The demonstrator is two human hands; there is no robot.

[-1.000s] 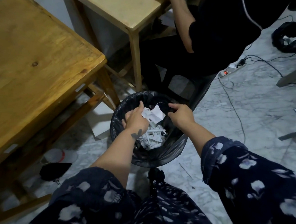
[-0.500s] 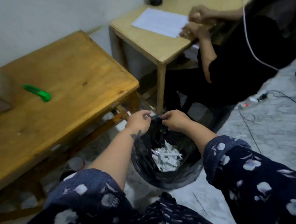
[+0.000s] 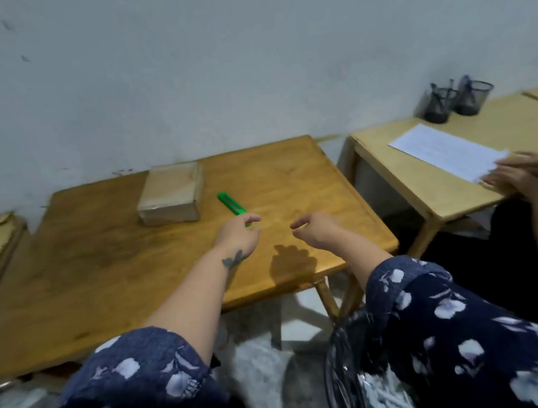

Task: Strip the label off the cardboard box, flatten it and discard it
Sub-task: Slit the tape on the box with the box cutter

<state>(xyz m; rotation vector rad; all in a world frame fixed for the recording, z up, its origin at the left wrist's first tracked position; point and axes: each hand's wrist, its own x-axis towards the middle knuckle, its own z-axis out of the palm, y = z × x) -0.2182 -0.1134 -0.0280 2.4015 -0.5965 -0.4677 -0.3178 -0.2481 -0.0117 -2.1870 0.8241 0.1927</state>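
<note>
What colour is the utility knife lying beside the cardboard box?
Bright green utility knife, seen clearly in the head view.

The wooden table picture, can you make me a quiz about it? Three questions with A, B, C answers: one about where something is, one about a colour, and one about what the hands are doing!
1. Where is the cardboard box?
A. on the wooden table, near the wall
B. on the floor
C. in the person's lap

2. What colour is the cutter beside the box?
A. red
B. green
C. black

3. What are the left hand and right hand doing?
A. both gripping the box
B. one holds the cutter
C. both held over the table, holding nothing

Answers:
1. A, the box sits at the table's far edge by the wall.
2. B, its body is bright green.
3. C, the fingers are loosely curled with nothing in them.
</note>
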